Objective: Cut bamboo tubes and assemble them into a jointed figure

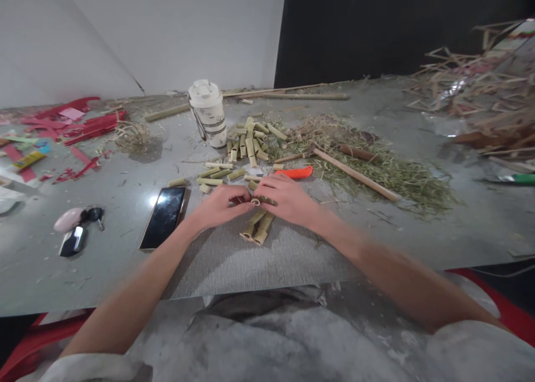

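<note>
1. Head view: the left hand (225, 202) and right hand (288, 198) meet at the centre of the frame, fingertips nearly together.
2. The left thumb and forefinger pinch a short hollow tube (256, 202), its open end facing the camera. The remaining left fingers are curled; their exact placing cannot be told.
3. The right fingers lie close together, bent over the tube's right side and gripping it. How far the right thumb bears on it cannot be told.
4. Just below the hands, two longer tube pieces (258, 228) lie side by side on a grey mat (234, 270).
5. An orange-handled cutter (296, 173) lies just beyond the right hand. Loose green sections (217, 173) lie beyond the left hand, with a heap of cut sections (251, 142) above them.
6. Left of the mat's centre: a dark-screened phone (164, 218), near the left forearm. Lower left: a bunch of keys (72, 240).
7. Upper centre: a lidded white cup (208, 114), upright. Upper left: red strips (94, 127) and a woven ball (132, 138).
8. Right of centre: a wooden stick (359, 176) lies across green shavings (418, 187). Upper right: a blurred mass of thin stick frames (460, 87).
</note>
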Demonstrator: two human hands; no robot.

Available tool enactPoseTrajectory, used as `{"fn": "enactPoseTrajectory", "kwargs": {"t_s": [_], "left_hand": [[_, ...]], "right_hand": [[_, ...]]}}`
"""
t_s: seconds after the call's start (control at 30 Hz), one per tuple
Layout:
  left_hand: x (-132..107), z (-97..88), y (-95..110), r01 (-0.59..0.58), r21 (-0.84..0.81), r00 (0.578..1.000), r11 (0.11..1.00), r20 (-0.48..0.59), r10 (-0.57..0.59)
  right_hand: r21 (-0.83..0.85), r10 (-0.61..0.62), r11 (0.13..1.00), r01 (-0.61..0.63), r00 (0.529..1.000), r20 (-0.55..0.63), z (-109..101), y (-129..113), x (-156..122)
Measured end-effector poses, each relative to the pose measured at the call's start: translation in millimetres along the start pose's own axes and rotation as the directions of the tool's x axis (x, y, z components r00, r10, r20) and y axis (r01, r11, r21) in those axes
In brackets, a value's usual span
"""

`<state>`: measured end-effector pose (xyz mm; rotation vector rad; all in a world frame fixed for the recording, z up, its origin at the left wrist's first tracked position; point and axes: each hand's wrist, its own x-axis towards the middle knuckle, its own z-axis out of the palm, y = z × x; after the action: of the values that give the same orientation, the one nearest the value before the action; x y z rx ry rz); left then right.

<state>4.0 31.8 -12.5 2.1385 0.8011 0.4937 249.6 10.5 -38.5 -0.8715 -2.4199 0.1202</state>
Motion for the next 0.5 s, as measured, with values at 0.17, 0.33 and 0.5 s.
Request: {"fn": "enactPoseTrajectory", "kwargs": {"t_s": [0.17, 0.33, 0.5], "left_hand": [[-0.1, 1.1, -1.9, 0.009, -0.002, 1.0, 1.0, -0.006, -0.009], [-0.3, 2.2, -4.5, 0.023, -0.011, 1.0, 1.0, -0.018, -0.023], [-0.7, -0.3, -6.1, 0.032, -0.044, 0.999, 0.999, -0.018, -0.032]], "right_hand": [[-0.003, 0.005, 1.0, -0.005, 1.0, -0.003, -0.1, -0.5, 0.1], [0.012, 0.007, 1.0, -0.007, 1.0, -0.009, 3.5, 0.0, 0.5], [0.037, 0.017, 0.999, -0.017, 1.0, -0.01, 5.0, 1.4, -0.1]]}}
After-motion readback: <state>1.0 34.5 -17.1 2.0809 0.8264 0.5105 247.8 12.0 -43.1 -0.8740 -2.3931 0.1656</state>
